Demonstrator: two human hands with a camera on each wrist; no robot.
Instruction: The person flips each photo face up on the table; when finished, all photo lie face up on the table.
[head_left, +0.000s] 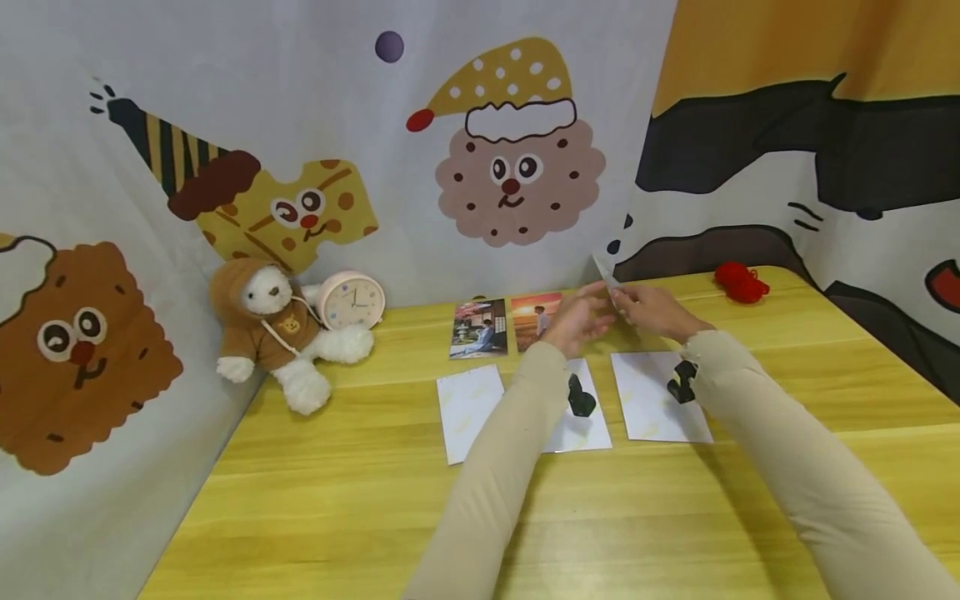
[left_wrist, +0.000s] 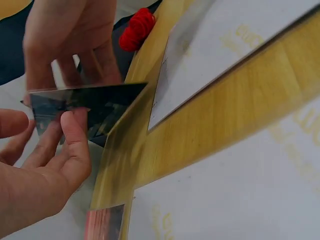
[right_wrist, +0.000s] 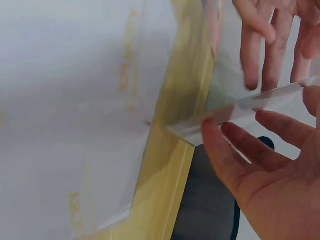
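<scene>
My right hand (head_left: 652,310) pinches a thin glossy photo card (head_left: 606,272) near the back edge of the table, tilted up off the surface. Its dark picture side (left_wrist: 107,107) shows in the left wrist view. Close beside the card is my left hand (head_left: 577,323), fingers spread and not curled round it; in the right wrist view its fingertips (right_wrist: 251,82) lie just by the card's edge. Two picture cards, a garden scene (head_left: 478,329) and an orange sunset (head_left: 527,315), lie face up to the left.
White card backs lie in a front row: left (head_left: 468,408), middle (head_left: 596,425) partly behind my left sleeve, and right (head_left: 652,408). A plush bear (head_left: 288,333) and a round clock (head_left: 352,302) stand at back left. Red yarn (head_left: 741,282) lies at back right, before a printed curtain.
</scene>
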